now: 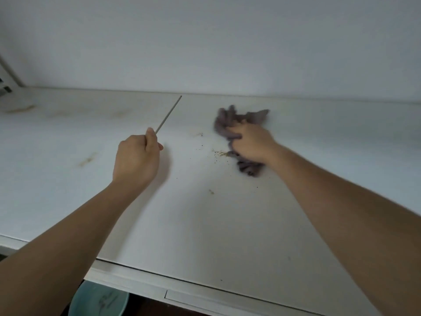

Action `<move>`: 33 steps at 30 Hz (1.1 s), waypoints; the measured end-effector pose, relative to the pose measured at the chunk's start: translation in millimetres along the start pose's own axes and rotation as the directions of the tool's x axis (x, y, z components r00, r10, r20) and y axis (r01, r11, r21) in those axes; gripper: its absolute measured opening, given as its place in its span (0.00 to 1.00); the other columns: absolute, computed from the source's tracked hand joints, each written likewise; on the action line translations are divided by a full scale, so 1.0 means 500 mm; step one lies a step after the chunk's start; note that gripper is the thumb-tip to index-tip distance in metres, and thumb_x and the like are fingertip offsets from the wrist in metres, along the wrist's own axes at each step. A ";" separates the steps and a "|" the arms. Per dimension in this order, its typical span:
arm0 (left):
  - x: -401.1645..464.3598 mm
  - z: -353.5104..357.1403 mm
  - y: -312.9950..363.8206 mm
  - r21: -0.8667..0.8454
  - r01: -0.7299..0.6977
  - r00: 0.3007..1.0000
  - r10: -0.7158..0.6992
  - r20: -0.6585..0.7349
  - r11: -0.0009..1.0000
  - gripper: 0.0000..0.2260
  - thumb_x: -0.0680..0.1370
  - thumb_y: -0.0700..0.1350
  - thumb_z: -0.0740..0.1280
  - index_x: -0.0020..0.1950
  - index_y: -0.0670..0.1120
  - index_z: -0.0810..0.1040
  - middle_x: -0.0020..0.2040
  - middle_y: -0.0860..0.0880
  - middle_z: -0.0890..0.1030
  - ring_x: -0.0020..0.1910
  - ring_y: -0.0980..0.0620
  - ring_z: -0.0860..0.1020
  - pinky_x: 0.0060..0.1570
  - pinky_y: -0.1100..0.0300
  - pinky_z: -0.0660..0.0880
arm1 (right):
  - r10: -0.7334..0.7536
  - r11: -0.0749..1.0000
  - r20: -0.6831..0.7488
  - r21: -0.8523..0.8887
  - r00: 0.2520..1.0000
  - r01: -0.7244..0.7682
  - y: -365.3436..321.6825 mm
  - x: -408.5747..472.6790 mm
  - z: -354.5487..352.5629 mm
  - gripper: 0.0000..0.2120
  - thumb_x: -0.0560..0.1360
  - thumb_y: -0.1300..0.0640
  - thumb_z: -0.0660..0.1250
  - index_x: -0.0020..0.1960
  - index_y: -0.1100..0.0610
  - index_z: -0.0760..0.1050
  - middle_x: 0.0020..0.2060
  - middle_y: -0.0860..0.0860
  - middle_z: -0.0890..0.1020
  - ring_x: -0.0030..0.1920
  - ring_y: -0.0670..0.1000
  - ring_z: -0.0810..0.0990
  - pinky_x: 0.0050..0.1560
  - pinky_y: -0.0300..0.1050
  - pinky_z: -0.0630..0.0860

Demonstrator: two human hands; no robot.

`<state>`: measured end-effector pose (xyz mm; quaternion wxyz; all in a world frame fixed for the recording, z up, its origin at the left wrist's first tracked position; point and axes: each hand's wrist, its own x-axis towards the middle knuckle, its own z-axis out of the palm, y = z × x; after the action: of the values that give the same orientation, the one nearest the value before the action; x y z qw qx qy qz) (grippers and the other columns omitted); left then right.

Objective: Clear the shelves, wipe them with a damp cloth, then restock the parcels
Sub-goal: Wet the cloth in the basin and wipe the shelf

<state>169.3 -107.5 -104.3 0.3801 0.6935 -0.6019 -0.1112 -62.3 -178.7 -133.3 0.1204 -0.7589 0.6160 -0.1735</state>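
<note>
Crumbs [219,153] litter the shelf [205,224], so the right hand [249,142] bunches the grey cloth [241,124] to wipe, while the left hand [136,158] pinches a thin rod [168,115] clear.

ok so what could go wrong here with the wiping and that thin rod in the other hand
1. The right hand grips the grey cloth beside loose crumbs; a sweep could scatter them over the shelf or off its front edge.
2. The left hand pinches a thin rod pointing at the back wall; it could scrape that.
3. Brown stains at left may get missed.
</note>
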 end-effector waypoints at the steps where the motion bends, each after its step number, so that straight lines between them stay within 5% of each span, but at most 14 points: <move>1: -0.006 -0.001 0.004 0.008 -0.011 1.000 0.011 0.003 1.000 0.26 0.84 0.50 0.48 0.50 0.38 0.83 0.45 0.53 0.77 0.44 0.52 0.73 0.45 0.61 0.65 | -0.043 0.998 -0.008 0.052 0.999 0.043 -0.035 -0.016 0.013 0.22 0.74 0.59 0.64 0.67 0.49 0.75 0.64 0.52 0.79 0.63 0.55 0.76 0.58 0.43 0.73; 4: -0.026 -0.011 0.010 0.019 -0.044 0.999 0.044 0.011 0.999 0.27 0.84 0.50 0.48 0.49 0.37 0.83 0.44 0.52 0.76 0.44 0.51 0.72 0.45 0.61 0.65 | -0.018 0.919 -0.060 0.393 0.998 0.040 -0.095 -0.058 0.014 0.20 0.72 0.68 0.62 0.57 0.53 0.83 0.54 0.50 0.85 0.47 0.45 0.81 0.44 0.26 0.72; 7: -0.033 -0.031 -0.001 0.014 -0.040 0.999 0.039 0.033 0.999 0.27 0.84 0.50 0.48 0.49 0.36 0.82 0.42 0.51 0.76 0.42 0.49 0.73 0.43 0.59 0.66 | 0.174 0.825 -0.280 0.565 0.944 0.015 -0.062 -0.089 -0.062 0.21 0.69 0.69 0.59 0.51 0.53 0.85 0.48 0.50 0.86 0.47 0.44 0.82 0.50 0.31 0.76; 9: -0.037 -0.048 -0.020 0.048 -0.057 0.997 0.055 0.051 0.997 0.27 0.84 0.50 0.48 0.48 0.35 0.82 0.38 0.51 0.77 0.40 0.48 0.74 0.41 0.58 0.67 | 0.296 0.883 -0.291 0.446 0.910 -0.145 0.022 -0.105 -0.119 0.21 0.69 0.63 0.60 0.55 0.49 0.83 0.51 0.50 0.85 0.53 0.49 0.82 0.57 0.40 0.77; 11: -0.044 -0.063 -0.044 0.096 -0.072 0.995 0.064 0.080 0.993 0.28 0.84 0.51 0.47 0.47 0.33 0.81 0.35 0.46 0.79 0.38 0.43 0.75 0.39 0.53 0.70 | 0.400 0.916 -0.099 0.060 0.911 -0.396 0.103 -0.139 -0.150 0.26 0.68 0.50 0.57 0.64 0.45 0.77 0.62 0.53 0.80 0.64 0.57 0.75 0.65 0.50 0.71; 13: -0.058 -0.075 -0.067 0.159 -0.084 0.990 0.065 0.123 0.984 0.29 0.84 0.52 0.48 0.44 0.32 0.79 0.37 0.38 0.80 0.40 0.39 0.77 0.41 0.49 0.73 | 0.460 0.867 0.052 -0.242 0.886 -0.436 0.145 -0.172 -0.127 0.33 0.71 0.44 0.50 0.76 0.43 0.59 0.76 0.53 0.62 0.75 0.59 0.59 0.73 0.59 0.58; 15: -0.073 -0.083 -0.083 0.179 -0.105 0.981 0.072 0.181 0.978 0.27 0.84 0.51 0.49 0.35 0.35 0.75 0.33 0.39 0.77 0.37 0.39 0.75 0.36 0.51 0.69 | 0.417 0.887 0.008 -0.224 0.909 -0.405 0.129 -0.184 -0.077 0.30 0.77 0.49 0.53 0.79 0.47 0.52 0.79 0.50 0.52 0.77 0.56 0.52 0.74 0.59 0.53; 19: -0.089 -0.092 -0.092 0.215 -0.149 0.967 0.097 0.234 0.965 0.24 0.83 0.50 0.49 0.32 0.39 0.68 0.31 0.42 0.74 0.35 0.42 0.72 0.34 0.54 0.63 | 0.125 0.977 -0.103 -0.162 0.987 -0.141 -0.027 -0.198 -0.002 0.22 0.73 0.53 0.60 0.66 0.56 0.72 0.70 0.55 0.71 0.68 0.56 0.66 0.64 0.51 0.65; 21: -0.094 -0.090 -0.090 0.225 -0.168 0.964 0.113 0.239 0.960 0.24 0.83 0.49 0.49 0.33 0.39 0.68 0.31 0.42 0.74 0.35 0.42 0.73 0.35 0.54 0.64 | 0.067 0.997 -0.139 0.038 0.988 -0.062 -0.108 -0.210 0.028 0.19 0.74 0.60 0.61 0.65 0.55 0.76 0.65 0.54 0.77 0.65 0.56 0.73 0.59 0.47 0.70; 27: -0.089 -0.085 -0.087 0.292 -0.167 0.961 0.089 0.261 0.942 0.24 0.83 0.49 0.49 0.30 0.41 0.67 0.30 0.45 0.71 0.36 0.41 0.71 0.37 0.55 0.65 | 0.314 0.814 -0.290 0.572 0.904 -0.100 -0.156 -0.246 -0.005 0.19 0.72 0.67 0.59 0.48 0.52 0.85 0.47 0.50 0.86 0.42 0.46 0.82 0.44 0.34 0.74; 30: -0.082 -0.089 -0.085 0.320 -0.151 0.960 0.061 0.273 0.935 0.24 0.83 0.49 0.49 0.30 0.42 0.67 0.31 0.45 0.70 0.35 0.42 0.71 0.37 0.55 0.65 | 0.446 0.825 -0.334 0.513 0.831 -0.237 -0.072 -0.299 -0.090 0.20 0.72 0.66 0.59 0.49 0.47 0.84 0.49 0.49 0.86 0.50 0.50 0.84 0.49 0.38 0.77; 32: -0.081 -0.088 -0.084 0.326 -0.154 0.955 0.056 0.291 0.933 0.24 0.83 0.49 0.49 0.32 0.41 0.68 0.31 0.45 0.70 0.35 0.43 0.71 0.38 0.55 0.66 | 0.558 0.796 -0.149 0.375 0.817 -0.475 0.002 -0.340 -0.126 0.22 0.70 0.61 0.57 0.55 0.43 0.80 0.52 0.51 0.84 0.56 0.55 0.82 0.52 0.46 0.79; 33: -0.080 -0.088 -0.084 0.327 -0.159 0.953 0.057 0.298 0.932 0.23 0.84 0.49 0.49 0.32 0.41 0.69 0.31 0.46 0.70 0.35 0.43 0.70 0.38 0.55 0.65 | 0.574 0.814 -0.069 0.153 0.816 -0.560 0.025 -0.359 -0.130 0.25 0.68 0.56 0.55 0.61 0.43 0.76 0.59 0.52 0.80 0.63 0.57 0.77 0.58 0.51 0.76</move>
<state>217.7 -54.1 -114.0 0.1672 0.6919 -0.6978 -0.0803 -132.6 -4.0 -99.5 0.1791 -0.5207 0.8078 -0.2102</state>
